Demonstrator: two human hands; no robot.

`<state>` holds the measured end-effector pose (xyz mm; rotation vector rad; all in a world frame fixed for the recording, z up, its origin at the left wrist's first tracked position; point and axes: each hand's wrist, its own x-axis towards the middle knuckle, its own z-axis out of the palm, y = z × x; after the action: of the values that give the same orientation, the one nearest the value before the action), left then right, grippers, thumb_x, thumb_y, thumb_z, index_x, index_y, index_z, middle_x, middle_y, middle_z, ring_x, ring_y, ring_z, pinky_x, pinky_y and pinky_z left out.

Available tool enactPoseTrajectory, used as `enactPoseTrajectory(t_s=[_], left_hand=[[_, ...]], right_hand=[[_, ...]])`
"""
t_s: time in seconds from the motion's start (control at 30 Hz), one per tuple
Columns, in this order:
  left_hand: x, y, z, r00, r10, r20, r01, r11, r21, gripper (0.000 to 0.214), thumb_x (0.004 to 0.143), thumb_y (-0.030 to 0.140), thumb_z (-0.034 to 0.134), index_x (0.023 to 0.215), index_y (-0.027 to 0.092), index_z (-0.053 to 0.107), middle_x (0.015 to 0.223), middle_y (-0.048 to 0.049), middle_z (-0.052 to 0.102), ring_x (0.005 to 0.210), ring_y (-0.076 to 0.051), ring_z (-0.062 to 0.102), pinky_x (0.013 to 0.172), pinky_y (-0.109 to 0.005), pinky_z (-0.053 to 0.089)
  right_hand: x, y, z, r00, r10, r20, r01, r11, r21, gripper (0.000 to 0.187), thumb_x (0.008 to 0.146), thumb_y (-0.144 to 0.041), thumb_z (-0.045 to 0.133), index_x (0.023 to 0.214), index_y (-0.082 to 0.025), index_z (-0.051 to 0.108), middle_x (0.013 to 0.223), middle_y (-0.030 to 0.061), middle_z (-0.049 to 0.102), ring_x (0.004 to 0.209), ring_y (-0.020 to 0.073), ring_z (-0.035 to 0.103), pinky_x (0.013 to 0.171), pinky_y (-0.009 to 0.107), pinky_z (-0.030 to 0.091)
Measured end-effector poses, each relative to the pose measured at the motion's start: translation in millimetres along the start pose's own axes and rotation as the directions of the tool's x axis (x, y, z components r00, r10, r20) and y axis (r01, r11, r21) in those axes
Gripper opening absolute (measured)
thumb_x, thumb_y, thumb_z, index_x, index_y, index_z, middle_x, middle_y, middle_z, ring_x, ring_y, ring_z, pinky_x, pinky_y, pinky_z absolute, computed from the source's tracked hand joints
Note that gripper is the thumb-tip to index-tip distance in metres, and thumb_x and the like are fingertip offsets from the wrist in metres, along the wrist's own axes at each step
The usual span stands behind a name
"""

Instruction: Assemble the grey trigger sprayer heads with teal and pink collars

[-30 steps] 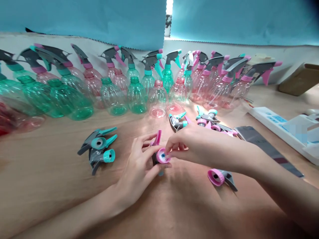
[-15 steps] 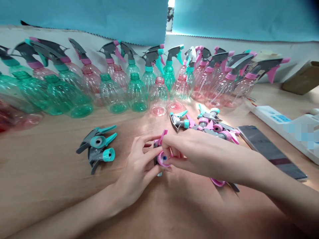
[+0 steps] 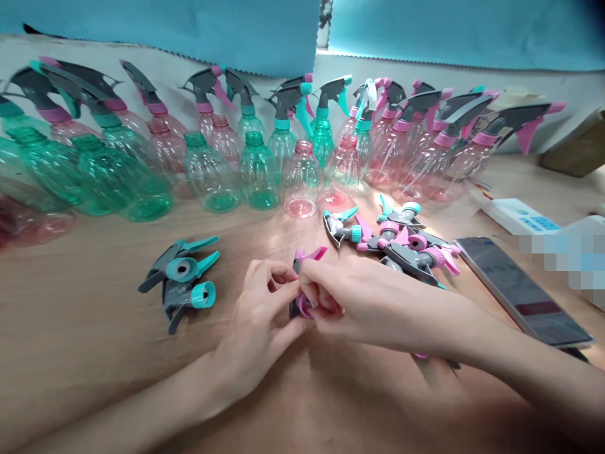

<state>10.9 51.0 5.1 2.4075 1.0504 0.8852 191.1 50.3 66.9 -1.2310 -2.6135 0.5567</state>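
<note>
Over grainy wood tabletop [image 3: 94,340], left hand [image 3: 258,321] and right hand [image 3: 363,296] pinch a glossy grey-and-pink plastic trigger sprayer [image 3: 302,280].

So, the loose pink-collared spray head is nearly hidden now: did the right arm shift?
Yes. Against the phone, the right hand and forearm came back toward the person, now covering most of that spray head.

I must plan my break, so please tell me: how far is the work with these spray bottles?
Done: the back-row bottles already carry heads. In hand: left hand and right hand hold one pink spray head. Remaining: front bottles stand open, and loose heads lie nearby.
</note>
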Motion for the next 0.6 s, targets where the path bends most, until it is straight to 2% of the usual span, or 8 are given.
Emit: enactPoseTrajectory(t_s=[0.13, 0.27, 0.37, 0.5, 0.6], left_hand=[[-1, 1, 0.0, 1.0, -0.001, 0.006, 0.001, 1.0, -0.001, 0.014, 0.08, 0.006, 0.057, 0.078, 0.02, 0.058, 0.093, -0.0028, 0.048, 0.088, -0.019, 0.043, 0.071, -0.03, 0.042], [-2, 2, 0.8, 1.0, 0.018, 0.003, -0.018, 1.0, -0.014, 0.013, 0.08, 0.007, 0.056, 0.079, 0.02, 0.056, 0.092, -0.0028, 0.047, 0.088, -0.019, 0.043, 0.07, -0.03, 0.043], [-3, 0, 2.0, 0.999, 0.036, -0.014, -0.036, 0.999, -0.021, 0.013, 0.081, 0.006, 0.055, 0.078, 0.019, 0.055, 0.091, -0.0027, 0.046, 0.087, -0.019, 0.043, 0.07, -0.03, 0.042], [-1, -3, 2.3, 1.0, 0.012, -0.028, -0.013, 1.0, -0.024, 0.01, 0.082, 0.01, 0.056, 0.078, 0.018, 0.055, 0.092, -0.0029, 0.046, 0.088, -0.018, 0.044, 0.072, -0.031, 0.042], [1, -3, 1.4, 1.0, -0.005, -0.024, 0.005, 1.0, -0.017, 0.009, 0.081, 0.009, 0.058, 0.079, 0.018, 0.057, 0.092, -0.0029, 0.046, 0.088, -0.019, 0.043, 0.072, -0.031, 0.042]], right_hand=[[-1, -1, 2, 1.0, -0.025, 0.008, 0.026, 0.999, -0.042, 0.012, 0.075, -0.012, 0.052, 0.074, -0.019, 0.042, 0.064, -0.0053, 0.044, 0.056, 0.008, 0.036, 0.047, 0.024, 0.022], [-2, -2, 7, 0.993, -0.11, -0.032, 0.105, 0.985, -0.141, 0.008, 0.073, -0.011, 0.046, 0.077, -0.018, 0.045, 0.063, -0.0033, 0.048, 0.054, 0.0094, 0.036, 0.049, 0.026, 0.021], [-2, -5, 11, 0.99, -0.133, -0.042, 0.121, 0.97, -0.211, 0.013, 0.07, -0.009, 0.041, 0.078, -0.017, 0.048, 0.061, -0.002, 0.049, 0.051, 0.0099, 0.034, 0.048, 0.027, 0.02], [-3, -9, 12, 0.988, -0.149, -0.042, 0.138, 0.97, -0.199, 0.02, 0.065, -0.003, 0.04, 0.077, -0.016, 0.051, 0.068, 0.0007, 0.055, 0.054, 0.0106, 0.034, 0.049, 0.029, 0.02], [-2, -7, 12, 0.988, -0.141, -0.059, 0.128, 0.974, -0.185, 0.017, 0.067, -0.004, 0.042, 0.075, -0.016, 0.051, 0.066, 0.0, 0.052, 0.055, 0.0109, 0.035, 0.05, 0.028, 0.021]])
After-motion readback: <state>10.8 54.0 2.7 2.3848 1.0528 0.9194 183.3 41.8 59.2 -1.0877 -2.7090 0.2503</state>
